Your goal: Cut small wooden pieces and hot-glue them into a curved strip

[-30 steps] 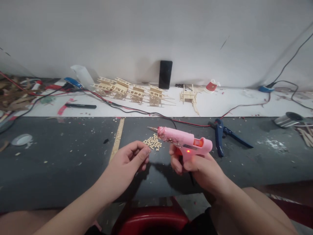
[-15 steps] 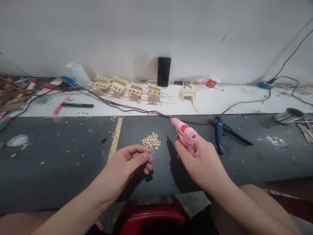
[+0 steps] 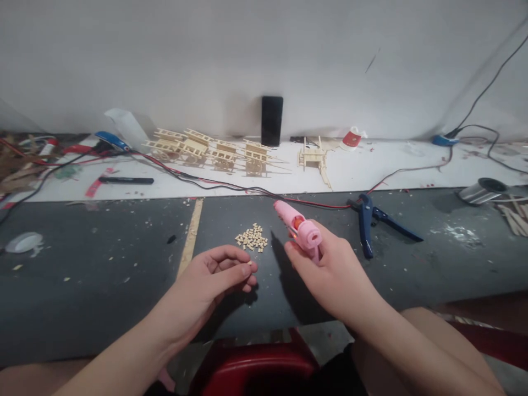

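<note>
My left hand is pinched at the fingertips, with a small pale wooden piece showing between finger and thumb. Just beyond it lies a loose pile of small wooden pieces on the dark bench top. My right hand grips a pink hot glue gun by its handle. Its nozzle points away from me, and the hand hides most of the handle. The pile is between my hands, touched by neither.
Several stick-built wooden carts stand on a white board at the back. A phone leans on the wall. Red and black wires cross the bench edge. Blue-handled pliers lie to the right, with a metal roll farther right.
The glue gun has swung from lying sideways with its nozzle left to pointing away from me, and my right hand has shifted back. My left hand has barely moved.
</note>
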A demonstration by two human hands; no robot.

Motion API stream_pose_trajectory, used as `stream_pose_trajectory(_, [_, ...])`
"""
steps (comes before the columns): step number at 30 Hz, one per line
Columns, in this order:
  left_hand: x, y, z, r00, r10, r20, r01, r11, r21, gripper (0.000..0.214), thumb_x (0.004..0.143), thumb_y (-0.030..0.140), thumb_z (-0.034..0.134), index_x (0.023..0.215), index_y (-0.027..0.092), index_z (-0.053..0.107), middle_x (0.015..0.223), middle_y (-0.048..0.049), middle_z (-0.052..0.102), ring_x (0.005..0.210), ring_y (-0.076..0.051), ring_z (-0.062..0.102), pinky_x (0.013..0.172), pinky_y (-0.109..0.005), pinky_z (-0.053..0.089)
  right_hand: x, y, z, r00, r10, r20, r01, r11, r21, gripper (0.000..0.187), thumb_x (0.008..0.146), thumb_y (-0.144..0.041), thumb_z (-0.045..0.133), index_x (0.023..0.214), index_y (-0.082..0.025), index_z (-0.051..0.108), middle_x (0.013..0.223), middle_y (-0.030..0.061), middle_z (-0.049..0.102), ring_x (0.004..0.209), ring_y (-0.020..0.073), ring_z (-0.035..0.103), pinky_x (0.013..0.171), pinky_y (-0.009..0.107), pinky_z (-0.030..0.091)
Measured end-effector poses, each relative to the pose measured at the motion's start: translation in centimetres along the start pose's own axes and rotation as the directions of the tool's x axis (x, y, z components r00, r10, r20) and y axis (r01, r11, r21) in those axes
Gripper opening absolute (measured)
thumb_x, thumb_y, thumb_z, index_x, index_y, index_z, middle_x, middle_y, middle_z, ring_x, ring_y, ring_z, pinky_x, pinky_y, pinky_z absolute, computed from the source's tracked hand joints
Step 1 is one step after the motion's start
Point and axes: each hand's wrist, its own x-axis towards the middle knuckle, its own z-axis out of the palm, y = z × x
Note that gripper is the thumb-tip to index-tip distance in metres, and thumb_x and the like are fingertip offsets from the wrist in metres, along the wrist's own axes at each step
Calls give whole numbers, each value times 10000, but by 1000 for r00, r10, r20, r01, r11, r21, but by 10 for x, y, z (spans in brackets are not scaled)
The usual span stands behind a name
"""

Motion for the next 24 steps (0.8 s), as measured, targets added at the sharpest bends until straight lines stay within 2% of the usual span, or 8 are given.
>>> stream_pose_trajectory(6, [1, 0, -4, 999, 26, -22, -27, 999, -20, 376, 751, 326, 1078, 1004, 138, 874, 902, -106, 866, 742, -165, 792, 738, -242, 688, -1, -1, 10, 998, -2, 67, -7, 991, 131, 159, 954, -362, 723, 882, -251, 635, 873, 15, 690, 715, 177, 570, 660, 327, 448])
stream_pose_trajectory(11, [0, 2, -8, 997, 59, -41, -60, 997, -44, 356, 794, 325, 1059, 1038, 167, 853, 935, -83, 871, 776, -163, 806, 744, -228, 689, -5, -1, 9, 994, 18, 103, -49, 951, 305, 128, 906, -335, 715, 966, -222, 710, 770, -15, 639, 651, 150, 543, 603, 297, 467])
stream_pose_trajectory(17, [-4, 7, -11, 994, 97, -48, -101, 992, -81, 305, 815, 270, 1047, 1010, 171, 835, 960, -86, 885, 779, -156, 816, 743, -212, 684, -7, 4, 6, 995, 34, 96, -73, 895, 440, 371, 816, -336, 643, 1123, -188, 790, 548, -70, 530, 502, 132, 469, 511, 273, 392])
stream_pose_trajectory(24, [-7, 10, -12, 993, 104, -56, -110, 988, -106, 289, 813, 250, 1047, 1004, 163, 847, 937, -95, 884, 772, -158, 814, 741, -215, 687, -10, 11, 8, 994, 66, 87, -100, 878, 468, 336, 792, -369, 691, 1039, -174, 808, 524, -69, 517, 480, 120, 467, 497, 265, 393])
